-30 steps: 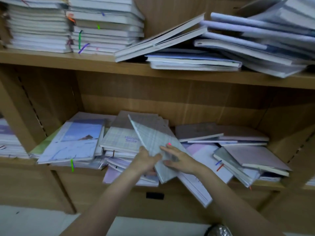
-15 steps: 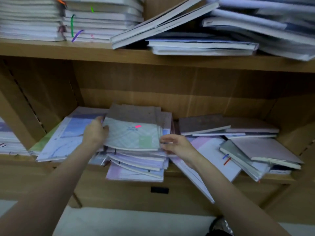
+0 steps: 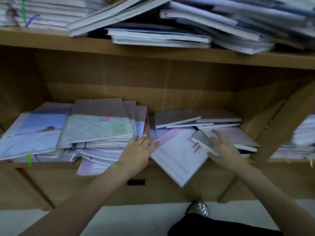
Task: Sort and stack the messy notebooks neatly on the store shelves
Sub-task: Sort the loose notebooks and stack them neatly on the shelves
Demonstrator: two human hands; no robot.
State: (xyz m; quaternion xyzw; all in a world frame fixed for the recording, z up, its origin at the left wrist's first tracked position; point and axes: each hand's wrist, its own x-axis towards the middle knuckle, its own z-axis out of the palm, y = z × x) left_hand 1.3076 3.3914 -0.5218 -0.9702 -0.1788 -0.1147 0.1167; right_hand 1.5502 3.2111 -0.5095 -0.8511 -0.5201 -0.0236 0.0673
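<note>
My left hand (image 3: pixel 138 150) lies flat with straight fingers at the left edge of a white and pink notebook (image 3: pixel 179 157), which sticks out slantwise over the lower shelf's front edge (image 3: pixel 51 165). My right hand (image 3: pixel 220 146) hovers with spread fingers over a grey notebook (image 3: pixel 202 139), its thumb at the notebook's near edge. To the left, a teal checked notebook (image 3: pixel 95 128) tops the ragged middle pile. A blue landscape notebook (image 3: pixel 37 132) tops the left pile. Pinkish notebooks (image 3: pixel 238 137) lie fanned out on the right.
The upper shelf board (image 3: pixel 51 40) carries tidy white stacks (image 3: pixel 51 12) at left and toppled, slanting notebooks (image 3: pixel 221 23) at right. A slanted wooden divider (image 3: pixel 281 125) closes the bay on the right, with more stacks (image 3: pixel 303 133) beyond. A shoe (image 3: pixel 199 208) shows below on the pale floor.
The teal checked notebook went from my hands onto the middle pile. Both hands then moved right, the left to the white notebook and the right to the grey one.
</note>
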